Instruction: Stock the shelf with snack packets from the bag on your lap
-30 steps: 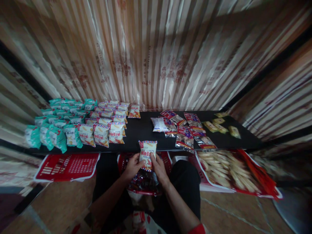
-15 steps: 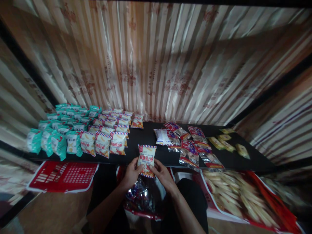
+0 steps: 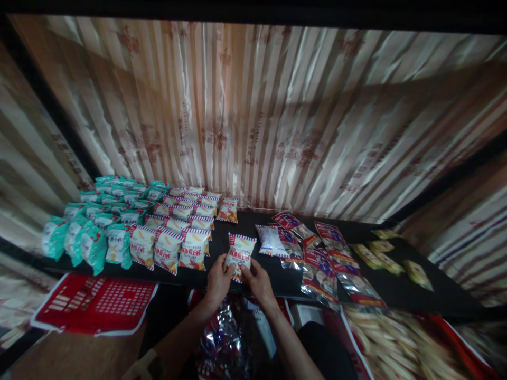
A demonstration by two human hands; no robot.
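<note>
Between my two hands is a white and red snack bag (image 3: 241, 249) with a striped top edge, held upright at the front of the black shelf. My left hand (image 3: 218, 278) grips its lower left side, and my right hand (image 3: 256, 281) pinches the lower right side. To the left stand rows of matching snack bags (image 3: 194, 250), with one more bag (image 3: 227, 210) alone at the back. Just right of my hands another snack bag (image 3: 271, 241) lies flat, its pale side up.
Teal bags (image 3: 94, 245) fill the shelf's left end. Purple and clear packets (image 3: 320, 272) and small yellow packs (image 3: 419, 275) lie at right. Below are a red basket (image 3: 99, 303), a container of shiny packets (image 3: 225, 332) and pale long items (image 3: 392, 343). A striped curtain (image 3: 237, 105) hangs behind.
Both hands have moved the snack bag forward, from in front of the shelf edge to over the shelf's front. The camera view has shifted a little.
</note>
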